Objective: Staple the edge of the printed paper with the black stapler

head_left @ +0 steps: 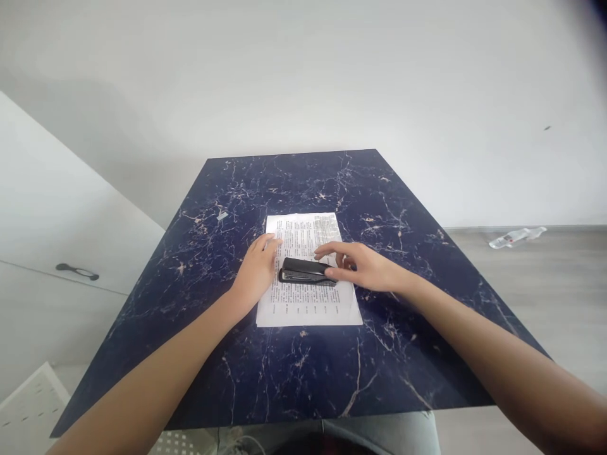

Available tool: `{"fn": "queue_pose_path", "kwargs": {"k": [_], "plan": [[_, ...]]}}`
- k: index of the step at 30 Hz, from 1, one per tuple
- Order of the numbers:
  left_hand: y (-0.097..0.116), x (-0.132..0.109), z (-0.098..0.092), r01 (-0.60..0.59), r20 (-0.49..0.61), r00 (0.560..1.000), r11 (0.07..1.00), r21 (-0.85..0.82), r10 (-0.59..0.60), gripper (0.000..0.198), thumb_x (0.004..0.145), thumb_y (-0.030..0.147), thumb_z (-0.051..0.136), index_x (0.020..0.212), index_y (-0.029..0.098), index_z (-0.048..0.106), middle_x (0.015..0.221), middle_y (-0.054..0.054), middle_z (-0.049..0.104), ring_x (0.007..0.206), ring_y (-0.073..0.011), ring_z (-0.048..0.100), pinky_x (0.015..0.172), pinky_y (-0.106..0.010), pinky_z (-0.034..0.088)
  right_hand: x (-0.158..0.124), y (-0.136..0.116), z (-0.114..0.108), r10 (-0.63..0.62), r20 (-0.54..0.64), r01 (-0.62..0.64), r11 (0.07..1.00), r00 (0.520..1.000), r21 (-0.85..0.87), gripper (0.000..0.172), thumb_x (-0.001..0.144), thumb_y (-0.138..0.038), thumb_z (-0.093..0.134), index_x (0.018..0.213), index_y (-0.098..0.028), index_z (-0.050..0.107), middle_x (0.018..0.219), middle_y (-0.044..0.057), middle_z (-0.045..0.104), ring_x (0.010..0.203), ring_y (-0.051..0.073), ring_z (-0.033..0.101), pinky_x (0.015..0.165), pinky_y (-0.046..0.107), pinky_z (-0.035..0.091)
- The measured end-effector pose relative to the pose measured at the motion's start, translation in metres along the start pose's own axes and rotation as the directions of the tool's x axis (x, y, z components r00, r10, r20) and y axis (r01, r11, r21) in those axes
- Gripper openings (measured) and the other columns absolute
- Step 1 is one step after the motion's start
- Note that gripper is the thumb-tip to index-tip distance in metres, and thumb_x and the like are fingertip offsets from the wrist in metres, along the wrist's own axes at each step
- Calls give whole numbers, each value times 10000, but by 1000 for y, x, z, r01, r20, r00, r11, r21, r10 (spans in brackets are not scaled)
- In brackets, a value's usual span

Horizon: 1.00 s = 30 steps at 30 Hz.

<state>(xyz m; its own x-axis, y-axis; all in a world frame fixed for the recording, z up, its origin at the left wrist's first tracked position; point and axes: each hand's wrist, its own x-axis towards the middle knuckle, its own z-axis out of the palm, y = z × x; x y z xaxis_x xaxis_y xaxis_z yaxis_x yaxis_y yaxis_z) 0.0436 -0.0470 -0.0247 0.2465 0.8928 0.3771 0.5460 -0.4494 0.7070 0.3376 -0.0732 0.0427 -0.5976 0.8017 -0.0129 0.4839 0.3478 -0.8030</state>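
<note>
A printed sheet of paper (303, 303) lies in the middle of a dark blue marble-patterned table (294, 373). A black stapler (306, 272) rests on the sheet, lying crosswise. My left hand (256, 273) lies flat on the paper's left edge, fingers stretched out, just left of the stapler. My right hand (363, 264) reaches in from the right; its thumb touches the stapler's right end and its fingers are held apart above it, not closed round it.
A white cabinet with a dark handle (77, 272) stands to the left of the table. A plastic bottle (516, 237) lies on the grey floor at the right. A white wall is behind the table. A small pale scrap (222, 216) lies on the table's left part.
</note>
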Motion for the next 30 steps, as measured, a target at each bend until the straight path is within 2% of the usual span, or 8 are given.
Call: {"fn": "queue_pose_path", "kwargs": {"k": [2,5,7,10,14,24,27,30], "plan": [[5,1,-3,28,-45,998,997,-78,-32,261,919,219,632,1142,271,757,1426,-114,626,1416,-405,500,1254,-676,280,-4,3,-5,102,145,-140,950,984,280,478,1012,-424,591,1451,-236,605,1116,102,779,676,163,691,608,333,595],[18,4,-9,57,-117,990,979,-198,-81,238,974,264,603,1147,282,765,1442,-77,639,1431,-340,513,1291,-594,278,-5,9,-5,130,358,-334,728,925,599,589,1002,-352,558,1572,-216,496,1231,151,760,815,239,797,586,333,652],[25,6,-12,94,-113,983,918,-385,-148,258,1026,326,550,1165,286,765,1396,-69,682,1390,-300,571,1269,-546,351,-5,13,-1,141,396,-392,624,907,676,626,987,-300,550,1596,-186,463,1330,181,724,904,284,814,615,349,683],[29,10,-13,169,-38,967,743,-648,-252,303,1048,412,522,1150,275,772,1361,-79,716,1344,-288,628,1219,-510,432,-3,17,4,134,416,-414,567,900,713,611,1000,-246,531,1602,-169,457,1402,191,690,949,293,816,686,367,709],[27,12,-11,196,-9,956,659,-726,-294,310,1039,416,537,1116,241,781,1362,-98,722,1338,-289,641,1221,-500,428,-2,19,4,105,409,-398,537,906,744,561,998,-188,526,1560,-182,525,1524,178,606,981,276,814,746,361,714],[22,14,-11,241,61,953,624,-743,-296,621,1065,675,312,1163,242,747,1438,-111,679,1421,-276,580,1244,-491,409,-1,17,4,89,411,-392,534,907,749,557,954,-219,638,1509,-218,592,1496,154,634,1039,298,802,749,378,718],[21,14,-11,251,55,948,634,-732,-312,632,1050,706,317,1143,247,742,1423,-110,687,1412,-276,588,1229,-484,432,-2,15,1,91,402,-365,628,911,687,564,971,-283,637,1529,-239,573,1372,137,716,975,267,807,663,327,697],[22,14,-10,256,44,941,621,-741,-336,626,1046,709,331,1111,243,745,1389,-112,705,1394,-280,602,1221,-490,440,-1,13,4,144,237,-250,821,961,514,510,1019,-383,592,1506,-230,595,918,58,795,586,160,712,551,304,616]]}}
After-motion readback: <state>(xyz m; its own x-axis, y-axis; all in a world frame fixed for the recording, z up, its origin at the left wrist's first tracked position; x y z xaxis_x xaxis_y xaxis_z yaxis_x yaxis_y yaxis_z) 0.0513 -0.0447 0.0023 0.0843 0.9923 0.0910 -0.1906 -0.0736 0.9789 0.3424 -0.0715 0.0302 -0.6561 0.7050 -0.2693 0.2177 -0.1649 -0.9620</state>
